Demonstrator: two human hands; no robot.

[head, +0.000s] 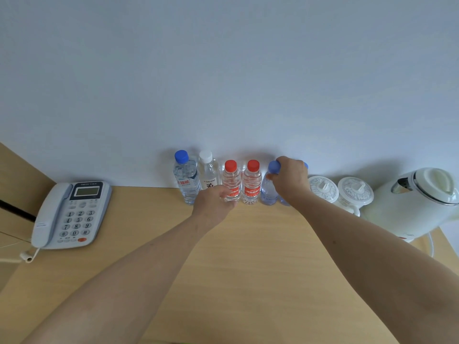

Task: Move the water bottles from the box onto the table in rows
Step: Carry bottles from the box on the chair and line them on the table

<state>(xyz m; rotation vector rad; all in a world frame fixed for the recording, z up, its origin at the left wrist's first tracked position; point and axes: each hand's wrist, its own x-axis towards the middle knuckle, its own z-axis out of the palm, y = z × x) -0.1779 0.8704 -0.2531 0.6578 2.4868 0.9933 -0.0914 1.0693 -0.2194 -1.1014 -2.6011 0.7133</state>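
I see six water bottles standing upright in a row along the wall at the back of the tabletop (248, 256). My left hand (213, 202) has its fingers wrapped around the lower part of the left red-capped bottle (231, 181). My right hand (291, 178) grips a blue-capped bottle (269, 192) near its neck, hiding most of another blue-capped one behind it. A telephone (70, 214) sits far left; two lidded cups (323, 188) and a kettle (412, 202) stand right.
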